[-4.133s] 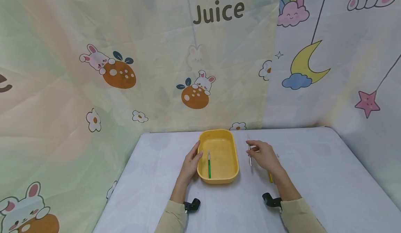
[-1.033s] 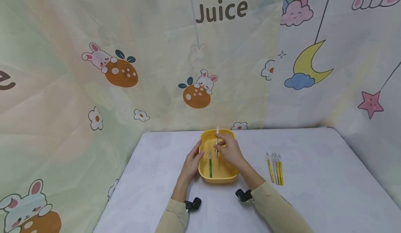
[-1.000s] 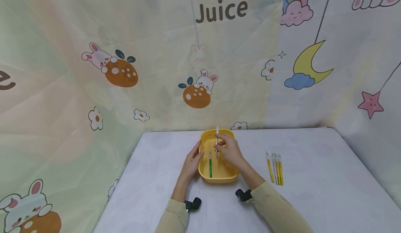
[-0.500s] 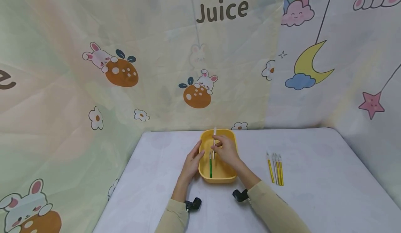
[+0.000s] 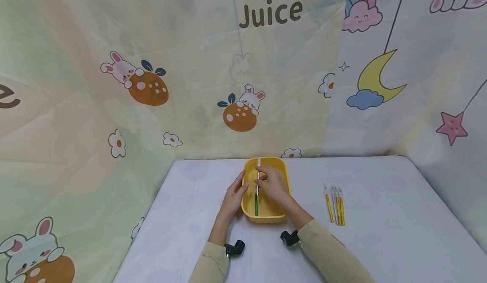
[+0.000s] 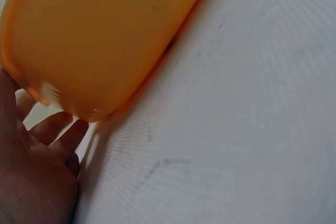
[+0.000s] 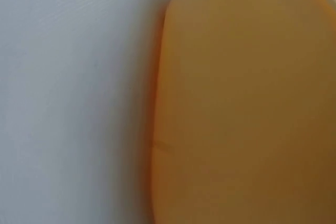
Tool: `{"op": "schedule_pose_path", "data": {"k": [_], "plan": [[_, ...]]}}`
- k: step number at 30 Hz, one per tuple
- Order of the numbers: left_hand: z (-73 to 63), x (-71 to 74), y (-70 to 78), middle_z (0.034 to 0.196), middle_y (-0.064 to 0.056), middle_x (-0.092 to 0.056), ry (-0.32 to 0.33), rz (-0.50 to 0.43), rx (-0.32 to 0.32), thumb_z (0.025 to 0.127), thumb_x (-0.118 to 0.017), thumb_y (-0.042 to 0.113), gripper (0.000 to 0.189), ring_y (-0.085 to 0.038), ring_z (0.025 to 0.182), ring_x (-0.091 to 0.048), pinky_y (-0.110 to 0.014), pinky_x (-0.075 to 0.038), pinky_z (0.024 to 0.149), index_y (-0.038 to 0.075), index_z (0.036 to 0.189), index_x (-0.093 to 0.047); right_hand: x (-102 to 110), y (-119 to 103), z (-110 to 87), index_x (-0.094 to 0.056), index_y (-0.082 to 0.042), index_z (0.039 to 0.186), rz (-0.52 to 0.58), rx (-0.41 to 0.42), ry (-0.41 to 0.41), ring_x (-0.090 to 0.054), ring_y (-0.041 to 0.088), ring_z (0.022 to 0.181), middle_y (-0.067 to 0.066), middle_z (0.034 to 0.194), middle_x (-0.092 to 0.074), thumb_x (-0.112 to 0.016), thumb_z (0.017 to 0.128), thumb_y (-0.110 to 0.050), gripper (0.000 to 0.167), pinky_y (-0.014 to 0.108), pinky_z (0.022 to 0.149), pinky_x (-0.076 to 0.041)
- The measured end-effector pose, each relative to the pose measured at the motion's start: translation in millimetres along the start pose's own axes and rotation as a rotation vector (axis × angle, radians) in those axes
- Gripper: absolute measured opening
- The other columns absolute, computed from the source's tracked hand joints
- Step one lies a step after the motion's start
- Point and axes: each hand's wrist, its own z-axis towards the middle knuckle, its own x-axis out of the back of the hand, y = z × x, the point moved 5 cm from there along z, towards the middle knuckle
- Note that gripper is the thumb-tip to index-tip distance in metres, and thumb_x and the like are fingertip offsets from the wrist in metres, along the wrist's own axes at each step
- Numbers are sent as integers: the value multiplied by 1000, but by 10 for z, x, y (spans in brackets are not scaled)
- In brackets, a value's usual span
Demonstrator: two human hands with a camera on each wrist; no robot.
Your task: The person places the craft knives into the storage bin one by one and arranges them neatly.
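In the head view a yellow plastic tray (image 5: 271, 219) stands on the table, a green pen (image 5: 256, 205) with a clear tip lying lengthwise in its left part. My left hand (image 5: 231, 197) grips the tray's left side, thumb at the rim; the left wrist view shows fingers (image 6: 71, 137) against the outer wall. Over the tray, my right hand (image 5: 274, 186) pinches a slim silver pen (image 5: 258, 175) between thumb and fingers. Its lower end overlaps the green pen's tip in this view. Tray wall (image 7: 236, 103) fills much of the right wrist view, hiding the pens there.
Right of the tray, several yellow and silver pens (image 5: 338, 207) lie side by side on the white table (image 5: 380, 215). A printed cloth backdrop (image 5: 190, 84) rises behind the table's back edge.
The right hand has brought the silver pen from the table's right side over the tray, then leftward and slightly down towards the green pen. The left hand keeps its hold on the tray.
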Motion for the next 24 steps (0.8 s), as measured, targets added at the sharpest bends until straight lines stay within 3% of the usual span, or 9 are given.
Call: {"op": "schedule_pose_path", "data": {"k": [11,24], "plan": [[4,1,-11,169,10,-33,-4,-10,-7,109,-53,31,51,-19,160,-24,-48,-25,130,36,159,-41,-48,65,-25,-66,-1,137,-59,-55,-38,-74,22,92,16,132,-67,-79,89,2,50,25,70,-64],[-20,-7,26,168,9,-34,-7,-16,-17,110,-53,30,52,-17,159,-25,-46,-25,130,34,160,-41,-121,85,-52,-62,2,141,-108,-61,-179,-74,22,96,19,137,-63,-73,92,6,50,28,74,-64]]}}
